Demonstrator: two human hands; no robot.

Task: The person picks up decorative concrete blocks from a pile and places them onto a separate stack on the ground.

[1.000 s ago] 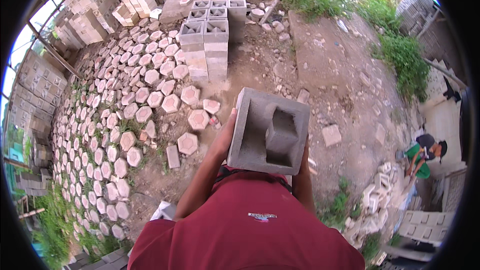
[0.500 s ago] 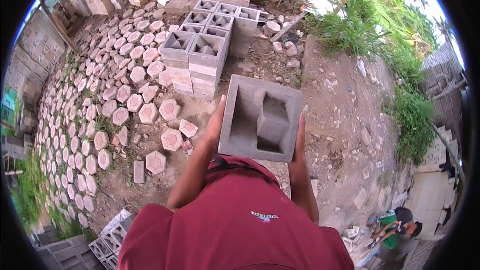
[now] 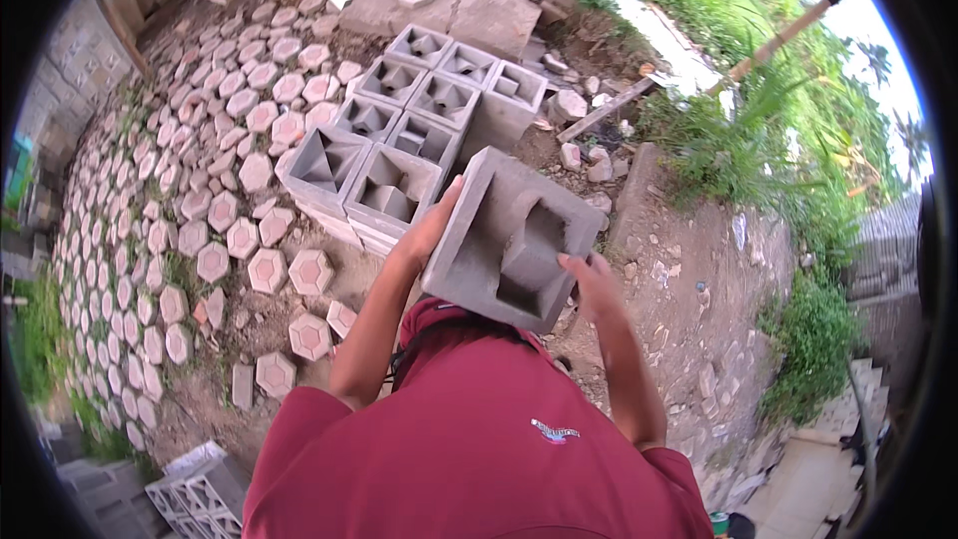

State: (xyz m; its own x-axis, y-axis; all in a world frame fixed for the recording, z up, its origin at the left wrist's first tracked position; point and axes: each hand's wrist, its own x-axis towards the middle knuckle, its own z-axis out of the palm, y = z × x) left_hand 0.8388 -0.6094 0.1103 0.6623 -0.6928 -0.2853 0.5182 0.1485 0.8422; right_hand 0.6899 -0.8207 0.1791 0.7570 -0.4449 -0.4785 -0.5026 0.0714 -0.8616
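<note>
A grey concrete vent block point(image 3: 539, 248), square with a raised wedge inside its hollow face, is held up in front of my chest and tilted. My left hand point(image 3: 429, 230) presses along its left side, fingers stretched up the outer wall. At the lower right edge, my right hand point(image 3: 596, 284) grips the block, with fingers reaching over the rim. Just beyond and to the left stands a stack of similar vent blocks point(image 3: 395, 202), set in rows with their hollow faces up. The held block overlaps the stack's near right corner in view but appears apart from it.
Many hexagonal pavers point(image 3: 239, 240) with reddish centres cover the ground at left. A flat stone slab point(image 3: 449, 5) lies behind the stack. Rubble point(image 3: 599, 165) and a plank point(image 3: 606, 110) lie right of it. Lattice blocks point(image 3: 205, 494) stand at lower left.
I have come closer to the stack, with the block now tilted clockwise. My right hand has shifted from flat along the block's side to gripping its lower right rim.
</note>
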